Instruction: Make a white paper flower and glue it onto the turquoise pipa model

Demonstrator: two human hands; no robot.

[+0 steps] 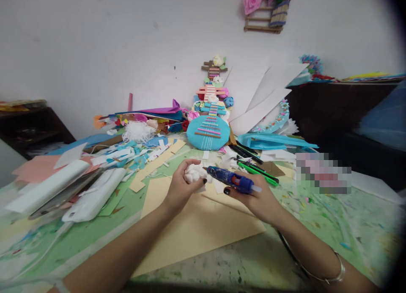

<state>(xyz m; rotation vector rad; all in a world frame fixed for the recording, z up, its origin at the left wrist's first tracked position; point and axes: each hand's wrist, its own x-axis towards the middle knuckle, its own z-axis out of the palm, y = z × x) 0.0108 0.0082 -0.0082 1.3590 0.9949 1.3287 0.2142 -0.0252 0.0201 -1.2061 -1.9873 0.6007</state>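
Note:
My left hand (181, 183) is closed around a white paper flower (195, 173), with the thumb in front of it. In my right hand (258, 202) is a blue hot glue gun (226, 177), its nozzle pointing left and almost at the flower; I cannot tell whether the two touch. Below both hands lies a cream sheet of card (203, 233), with a thin stick (225, 205) on it. Behind the hands a blue paper pipa-shaped craft (208, 133) with strings and coloured bars leans upright.
White power strips (95, 194) and paper scraps (127, 155) lie at left. A green cutter (261, 173) and black pens (247, 153) lie beyond my right hand. Folded blue paper (275, 141) is at back right. A dark cord (288, 248) runs beneath my right forearm.

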